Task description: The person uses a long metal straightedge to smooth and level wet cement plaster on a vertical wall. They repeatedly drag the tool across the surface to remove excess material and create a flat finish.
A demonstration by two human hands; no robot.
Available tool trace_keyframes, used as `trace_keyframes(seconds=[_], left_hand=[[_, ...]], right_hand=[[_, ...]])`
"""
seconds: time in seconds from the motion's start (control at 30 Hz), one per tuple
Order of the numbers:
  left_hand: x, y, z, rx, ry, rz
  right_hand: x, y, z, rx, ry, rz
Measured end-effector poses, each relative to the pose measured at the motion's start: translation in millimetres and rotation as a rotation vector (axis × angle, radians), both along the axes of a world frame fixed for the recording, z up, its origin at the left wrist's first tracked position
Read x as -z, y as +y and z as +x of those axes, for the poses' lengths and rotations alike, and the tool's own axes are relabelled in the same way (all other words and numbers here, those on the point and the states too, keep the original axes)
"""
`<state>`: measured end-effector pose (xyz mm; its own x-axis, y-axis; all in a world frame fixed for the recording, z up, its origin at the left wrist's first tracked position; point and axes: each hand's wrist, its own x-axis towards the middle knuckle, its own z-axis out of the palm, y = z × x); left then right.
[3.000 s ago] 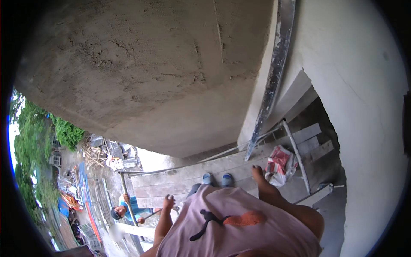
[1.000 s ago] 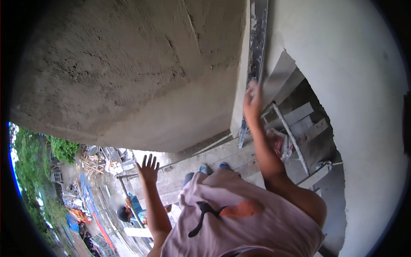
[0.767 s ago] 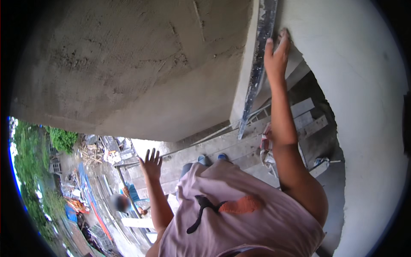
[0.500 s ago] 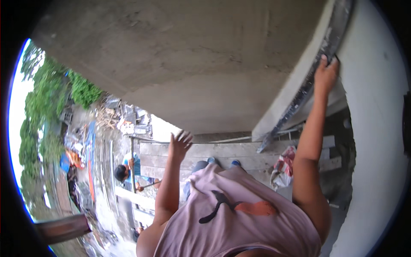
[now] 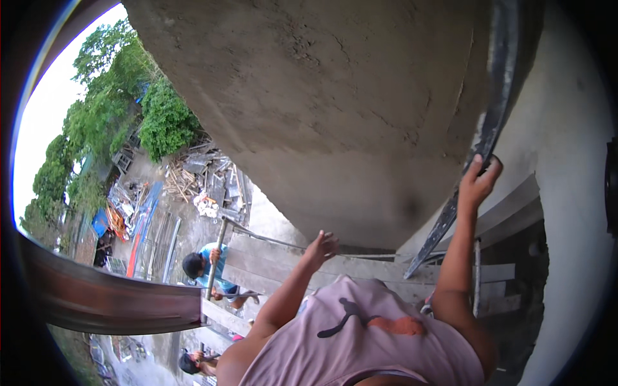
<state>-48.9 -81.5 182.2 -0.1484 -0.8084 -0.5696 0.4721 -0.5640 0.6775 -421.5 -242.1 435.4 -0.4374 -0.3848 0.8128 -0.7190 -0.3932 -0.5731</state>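
Note:
My right hand grips a long dark straightedge smeared with pale plaster. The bar slants from the upper right down toward the planks, along the right edge of a grey plastered wall. Its upper end runs out at the top of the picture. My left hand is raised before the lower part of this wall, fingers apart and nothing in them. Whether it touches the wall, I cannot tell.
Under me are scaffold planks with a metal rail post. A person in a blue shirt holds that post; another person is lower down. A rusty steel beam juts in at left. A pale wall stands right.
The view has tilted and shifted. In it, my right hand and the straightedge sit lower, and my left hand has moved right and down. More of the rusty beam and the people shows.

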Motion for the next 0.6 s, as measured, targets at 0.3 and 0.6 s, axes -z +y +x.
trace_keyframes(seconds=[0.3, 0.6], left_hand=[[0.1, 2.9, -0.6, 0.159, -0.063, -0.063], [38.0, 7.1, 12.7, 0.293, -0.060, -0.039]], right_hand=[[-43.6, 18.9, 136.1, -0.293, -0.035, -0.102], [-92.4, 29.9, 232.0, -0.617, -0.204, -0.157]])
